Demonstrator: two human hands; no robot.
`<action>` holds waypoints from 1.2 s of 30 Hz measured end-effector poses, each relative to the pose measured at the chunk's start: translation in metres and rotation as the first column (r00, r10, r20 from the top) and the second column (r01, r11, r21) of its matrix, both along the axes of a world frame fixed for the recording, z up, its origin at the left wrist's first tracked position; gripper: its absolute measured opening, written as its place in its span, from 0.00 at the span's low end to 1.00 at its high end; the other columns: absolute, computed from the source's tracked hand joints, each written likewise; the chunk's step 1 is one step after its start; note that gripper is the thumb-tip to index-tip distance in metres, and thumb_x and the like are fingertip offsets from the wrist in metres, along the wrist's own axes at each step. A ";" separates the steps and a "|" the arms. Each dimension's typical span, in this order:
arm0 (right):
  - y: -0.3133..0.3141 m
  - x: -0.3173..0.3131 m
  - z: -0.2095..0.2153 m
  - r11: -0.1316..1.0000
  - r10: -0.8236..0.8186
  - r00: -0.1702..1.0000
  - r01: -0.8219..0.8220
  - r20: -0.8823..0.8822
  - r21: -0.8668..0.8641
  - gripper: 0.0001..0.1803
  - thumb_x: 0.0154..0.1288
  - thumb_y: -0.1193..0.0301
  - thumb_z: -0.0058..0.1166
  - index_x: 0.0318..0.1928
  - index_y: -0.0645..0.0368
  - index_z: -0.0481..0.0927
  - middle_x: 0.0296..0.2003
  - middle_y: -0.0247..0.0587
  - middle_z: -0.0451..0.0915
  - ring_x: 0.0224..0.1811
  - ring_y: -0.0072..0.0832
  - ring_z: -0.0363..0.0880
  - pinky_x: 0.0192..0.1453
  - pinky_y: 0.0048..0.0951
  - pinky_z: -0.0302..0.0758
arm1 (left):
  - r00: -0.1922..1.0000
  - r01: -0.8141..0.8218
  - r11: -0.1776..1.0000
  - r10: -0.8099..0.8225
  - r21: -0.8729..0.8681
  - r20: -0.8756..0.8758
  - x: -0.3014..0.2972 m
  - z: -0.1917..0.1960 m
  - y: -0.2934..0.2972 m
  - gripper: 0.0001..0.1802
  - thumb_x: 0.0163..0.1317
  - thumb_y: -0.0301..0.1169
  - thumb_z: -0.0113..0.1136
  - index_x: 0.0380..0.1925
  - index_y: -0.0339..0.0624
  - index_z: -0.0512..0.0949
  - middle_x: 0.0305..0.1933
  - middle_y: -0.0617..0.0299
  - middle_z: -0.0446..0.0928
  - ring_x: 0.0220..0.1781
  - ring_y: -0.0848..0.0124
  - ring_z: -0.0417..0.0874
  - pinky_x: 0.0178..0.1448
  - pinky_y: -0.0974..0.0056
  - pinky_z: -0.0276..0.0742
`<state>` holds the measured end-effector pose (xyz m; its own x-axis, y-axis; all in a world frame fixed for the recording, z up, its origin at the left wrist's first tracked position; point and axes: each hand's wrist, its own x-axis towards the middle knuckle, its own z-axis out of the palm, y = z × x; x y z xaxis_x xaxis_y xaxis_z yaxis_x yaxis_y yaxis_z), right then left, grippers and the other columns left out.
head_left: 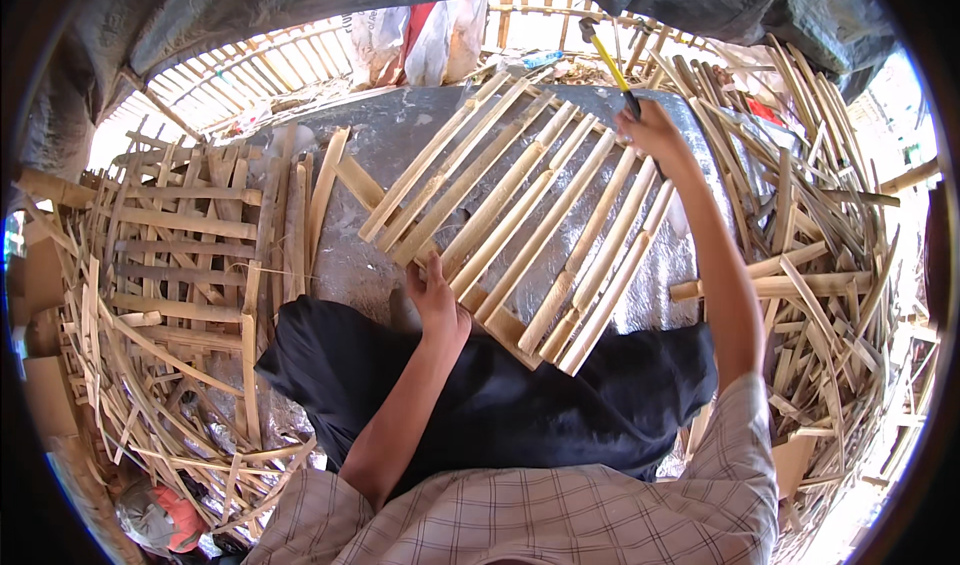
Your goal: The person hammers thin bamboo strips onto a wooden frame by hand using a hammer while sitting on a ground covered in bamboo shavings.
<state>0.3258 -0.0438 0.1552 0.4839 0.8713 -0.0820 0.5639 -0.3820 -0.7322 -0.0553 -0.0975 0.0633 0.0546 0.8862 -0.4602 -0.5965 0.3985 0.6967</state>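
Observation:
A panel of several split bamboo slats (520, 215) lies slanted across a grey work surface (400, 155), joined by a cross strip (500, 315) at its near end. My left hand (435, 295) rests on the near ends of the slats and presses on them. My right hand (655, 130) is raised over the panel's far right edge and grips a hammer (605, 55) with a yellow handle, its head pointing away from me.
A black cloth (500, 395) covers my lap under the panel. Finished bamboo lattice pieces (180, 245) are stacked on the left. Loose bamboo strips and offcuts (810, 265) are heaped on the right. Plastic bags (420, 40) hang at the back.

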 end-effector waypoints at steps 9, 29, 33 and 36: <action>-0.205 -0.096 -0.063 0.963 -0.263 0.925 0.233 0.273 0.139 0.11 0.64 0.70 0.64 0.40 0.63 0.77 0.34 0.49 0.79 0.50 0.52 0.72 0.60 0.54 0.66 | 0.991 -0.108 0.993 0.112 -0.049 0.079 0.064 -0.021 -0.046 0.26 0.79 0.34 0.49 0.72 0.47 0.55 0.65 0.55 0.70 0.58 0.62 0.79 0.55 0.51 0.84; -0.218 -0.017 -0.084 0.980 -0.195 0.950 0.178 0.243 0.090 0.10 0.55 0.79 0.58 0.39 0.65 0.79 0.32 0.56 0.81 0.38 0.57 0.81 0.45 0.48 0.76 | 0.988 0.150 0.963 -0.157 -0.226 -0.012 0.078 0.000 -0.098 0.21 0.72 0.32 0.60 0.61 0.48 0.66 0.57 0.57 0.74 0.57 0.60 0.81 0.57 0.47 0.88; -0.221 0.022 -0.095 0.980 -0.194 0.972 0.188 0.133 0.060 0.08 0.59 0.75 0.60 0.37 0.66 0.80 0.28 0.51 0.82 0.32 0.38 0.82 0.39 0.41 0.74 | 0.948 0.312 0.913 -0.282 -0.262 0.146 0.078 -0.005 -0.113 0.13 0.74 0.29 0.57 0.55 0.39 0.71 0.51 0.51 0.78 0.56 0.58 0.82 0.61 0.46 0.87; -0.228 0.037 -0.111 0.967 -0.247 0.956 0.235 0.157 0.094 0.08 0.58 0.75 0.61 0.38 0.66 0.81 0.28 0.50 0.82 0.32 0.36 0.82 0.38 0.41 0.75 | 0.889 0.437 0.879 -0.390 -0.191 0.239 0.066 -0.019 -0.116 0.11 0.74 0.28 0.56 0.51 0.31 0.73 0.53 0.49 0.78 0.56 0.57 0.82 0.66 0.49 0.84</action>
<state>0.3632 -0.2718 0.0438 0.6816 0.7276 0.0775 0.5777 -0.4701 -0.6673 0.0103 -0.2140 0.0438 0.4983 0.6313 -0.5942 -0.4507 0.7742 0.4445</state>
